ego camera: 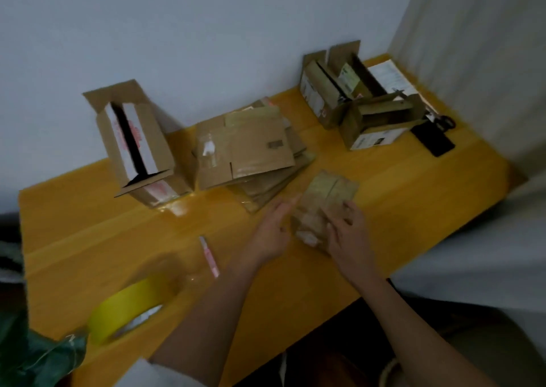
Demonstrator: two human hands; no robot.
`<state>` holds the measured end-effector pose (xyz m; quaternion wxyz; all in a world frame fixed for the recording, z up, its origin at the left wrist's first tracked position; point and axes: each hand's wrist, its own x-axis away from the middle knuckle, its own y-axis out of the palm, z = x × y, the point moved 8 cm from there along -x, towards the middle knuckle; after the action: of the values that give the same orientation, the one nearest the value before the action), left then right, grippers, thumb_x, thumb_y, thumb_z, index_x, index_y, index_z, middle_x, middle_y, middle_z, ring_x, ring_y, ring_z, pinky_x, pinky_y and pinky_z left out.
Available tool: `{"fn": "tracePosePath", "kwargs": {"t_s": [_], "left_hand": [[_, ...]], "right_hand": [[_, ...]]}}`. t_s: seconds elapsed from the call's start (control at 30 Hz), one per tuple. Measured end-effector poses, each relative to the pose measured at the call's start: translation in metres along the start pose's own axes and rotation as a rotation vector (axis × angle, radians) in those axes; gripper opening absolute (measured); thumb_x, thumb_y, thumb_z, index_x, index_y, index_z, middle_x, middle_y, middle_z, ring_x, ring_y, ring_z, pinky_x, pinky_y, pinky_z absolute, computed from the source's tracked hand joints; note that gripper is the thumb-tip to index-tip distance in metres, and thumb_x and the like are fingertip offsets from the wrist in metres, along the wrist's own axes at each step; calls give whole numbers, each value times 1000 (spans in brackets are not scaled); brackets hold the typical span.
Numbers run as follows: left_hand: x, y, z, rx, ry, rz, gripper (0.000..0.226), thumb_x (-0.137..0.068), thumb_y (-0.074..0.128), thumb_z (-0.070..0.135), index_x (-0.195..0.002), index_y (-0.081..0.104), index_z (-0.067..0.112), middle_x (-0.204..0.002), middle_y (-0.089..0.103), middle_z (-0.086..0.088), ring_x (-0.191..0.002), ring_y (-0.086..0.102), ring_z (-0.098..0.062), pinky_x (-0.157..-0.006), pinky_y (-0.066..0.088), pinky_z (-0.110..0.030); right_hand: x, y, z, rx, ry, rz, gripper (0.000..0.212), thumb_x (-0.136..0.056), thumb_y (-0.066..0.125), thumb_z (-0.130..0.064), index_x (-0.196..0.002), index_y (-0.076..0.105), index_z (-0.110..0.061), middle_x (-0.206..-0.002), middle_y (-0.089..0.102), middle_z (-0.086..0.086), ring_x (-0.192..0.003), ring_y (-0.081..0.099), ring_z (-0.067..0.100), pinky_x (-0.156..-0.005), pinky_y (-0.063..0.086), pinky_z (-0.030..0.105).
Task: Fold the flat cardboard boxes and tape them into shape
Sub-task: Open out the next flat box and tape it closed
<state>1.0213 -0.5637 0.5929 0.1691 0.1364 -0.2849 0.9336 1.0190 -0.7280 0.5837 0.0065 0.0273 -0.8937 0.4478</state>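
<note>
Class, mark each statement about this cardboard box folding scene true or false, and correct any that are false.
1. Both hands are at a small flat box on the table. True: the left hand and right hand are at the small flat box.
2. The tape roll is blue. False: the tape roll is yellow.
3. A stack of flat boxes lies near the middle of the table. True: the stack of flat boxes.
4. The scissors lie beside the tape roll. False: the scissors lie at the far right, by the folded boxes.

flat stack (251, 150) between upright boxes (139, 147)
</note>
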Motion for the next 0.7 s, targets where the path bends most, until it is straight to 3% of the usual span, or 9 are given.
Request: {"fn": "tracePosePath", "kwargs": {"t_s": [0.03,0.1,0.2,0.27,0.37,0.47,0.53,0.6,0.7], "left_hand": [[-7,13,3,25,2,-54,75,-88,39,-15,-150,34,27,-159,18,1,-148,12,-15,-89,23,7],[-13,36,7,33,8,-119,66,-88,43,-14,-143,47,22,-158,19,-1,-147,18,-17,-105,25,-5],[-17,51,4,-3,23,-89,50,-92,51,-5,-130,61,25,-149,31,4,-140,29,-15,-108,30,-21],[-21,49,1,-3,32,-49,54,-91,50,-10,-124,66,29,-141,37,8,-137,34,-14,-105,37,-25],[-24,42,1,27,59,19,59,-86,44,-17,-115,69,28,-130,44,10,-129,42,-13,-89,42,-13],[-24,42,-1,112,62,26,50,-89,50,-11,-113,67,29,-127,47,13,-123,48,-12,-95,46,-23],[-22,45,-3,139,47,4,46,-88,60,-4,-116,62,32,-128,45,17,-120,50,-11,-98,45,-23],[-23,46,-4,109,39,-11,52,-85,69,3,-124,54,33,-131,44,17,-117,52,-11,-94,44,-15],[-27,46,-1,-49,52,3,71,-78,80,12,-135,44,35,-135,43,12,-112,53,-9,-92,47,-15]], "right_hand": [[-1,-3,8,-45,-18,-35,35,-101,46,-19,-134,58,-19,-152,28,13,-135,35,31,-106,42,39],[-1,-13,24,-96,7,-76,36,-102,44,-24,-135,58,-18,-155,24,4,-137,33,19,-103,41,27],[3,-21,44,-179,29,-128,44,-95,53,-43,-132,61,-20,-153,24,-8,-133,33,5,-104,47,35],[3,-22,46,-145,8,-143,53,-86,62,-51,-130,62,-22,-152,24,-8,-138,32,11,-102,49,38],[1,-17,37,13,-27,-109,53,-80,72,-50,-122,62,-20,-151,27,5,-137,34,23,-101,49,38],[1,-9,35,97,-77,-59,50,-78,74,-48,-115,61,-16,-145,37,17,-127,45,37,-94,53,46],[3,-1,38,147,-116,-53,51,-75,73,-49,-110,58,-15,-136,44,23,-117,52,45,-83,57,50],[3,4,38,173,-131,-39,51,-73,71,-49,-105,54,-14,-130,47,25,-111,55,47,-75,59,49],[2,5,39,151,-136,-29,53,-70,82,-40,-104,51,-14,-132,45,25,-116,52,46,-75,57,46]]}}
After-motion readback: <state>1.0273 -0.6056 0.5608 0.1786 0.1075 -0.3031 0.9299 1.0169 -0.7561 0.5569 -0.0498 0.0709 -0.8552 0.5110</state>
